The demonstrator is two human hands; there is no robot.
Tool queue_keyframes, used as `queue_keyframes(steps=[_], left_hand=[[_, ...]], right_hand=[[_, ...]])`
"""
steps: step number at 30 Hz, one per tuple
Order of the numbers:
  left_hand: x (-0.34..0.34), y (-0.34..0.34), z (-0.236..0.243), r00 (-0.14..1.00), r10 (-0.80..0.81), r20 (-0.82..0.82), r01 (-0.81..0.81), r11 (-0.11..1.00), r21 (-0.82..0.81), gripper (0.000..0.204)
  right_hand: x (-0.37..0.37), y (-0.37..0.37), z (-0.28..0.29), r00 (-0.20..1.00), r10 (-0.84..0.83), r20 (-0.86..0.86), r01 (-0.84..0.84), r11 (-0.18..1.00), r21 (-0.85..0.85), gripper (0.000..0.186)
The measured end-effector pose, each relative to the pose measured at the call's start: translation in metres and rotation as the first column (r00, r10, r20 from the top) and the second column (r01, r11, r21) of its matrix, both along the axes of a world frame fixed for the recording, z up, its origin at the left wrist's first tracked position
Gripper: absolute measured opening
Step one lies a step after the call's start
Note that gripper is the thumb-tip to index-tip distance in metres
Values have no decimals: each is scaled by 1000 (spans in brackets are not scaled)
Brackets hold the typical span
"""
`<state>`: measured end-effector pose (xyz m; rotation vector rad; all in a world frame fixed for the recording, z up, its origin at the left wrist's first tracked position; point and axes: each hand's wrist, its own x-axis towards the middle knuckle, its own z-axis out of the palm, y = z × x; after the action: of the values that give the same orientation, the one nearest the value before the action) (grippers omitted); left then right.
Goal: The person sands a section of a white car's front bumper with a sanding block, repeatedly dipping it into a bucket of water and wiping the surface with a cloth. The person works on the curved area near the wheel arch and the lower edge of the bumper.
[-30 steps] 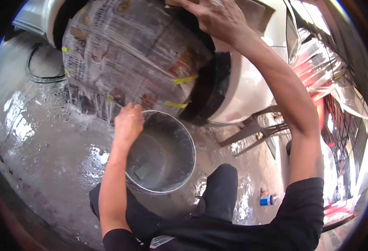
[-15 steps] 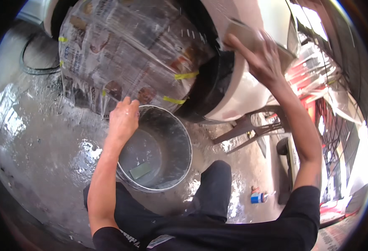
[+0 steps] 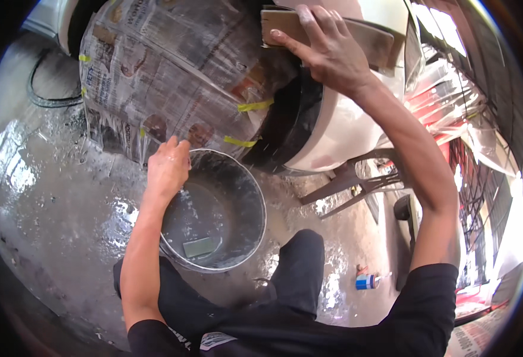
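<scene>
My right hand (image 3: 336, 53) is spread over a flat, long tan sanding pad (image 3: 365, 43), pressing it against the pale car body panel (image 3: 356, 122) beside the wheel arch. The fingers curl over its upper edge and the thumb lies on its face. My left hand (image 3: 169, 166) is closed beside the far left rim of a grey bucket (image 3: 260, 232). A small pinkish edge shows at its fingers, too little to name. Inside the bucket a green rectangular block (image 3: 199, 247) lies in shallow, cloudy water.
Taped newspaper and plastic sheeting (image 3: 172, 77) covers the wheel area. A brown plastic chair (image 3: 362, 181) stands below the panel on the right. A blue and white can (image 3: 365, 281) is on the wet floor (image 3: 65, 208). A black hose (image 3: 50, 98) is coiled at the far left.
My right hand has swept left along the panel with the sanding pad, toward the wheel arch. The left hand stays closed by the bucket rim; the whole view has shifted slightly.
</scene>
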<state>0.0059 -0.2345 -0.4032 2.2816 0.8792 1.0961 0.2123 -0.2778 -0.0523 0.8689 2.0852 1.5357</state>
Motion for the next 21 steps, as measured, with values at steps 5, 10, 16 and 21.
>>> queue_keyframes(steps=[5,10,16,21], left_hand=[[-11,2,4,1000,19,1,-19,1000,11,8],[-7,-2,0,1000,16,-19,-16,999,29,12],[-5,0,-5,1000,10,-5,-10,996,85,11],[-16,2,-2,1000,12,13,-12,999,50,11]], right_hand=[[60,-65,12,1000,-23,-2,23,998,64,63],[10,-8,1,999,-11,50,13,1000,-28,51],[30,-38,7,995,-63,73,67,996,-51,54],[44,-56,34,994,-84,71,90,992,-87,55]])
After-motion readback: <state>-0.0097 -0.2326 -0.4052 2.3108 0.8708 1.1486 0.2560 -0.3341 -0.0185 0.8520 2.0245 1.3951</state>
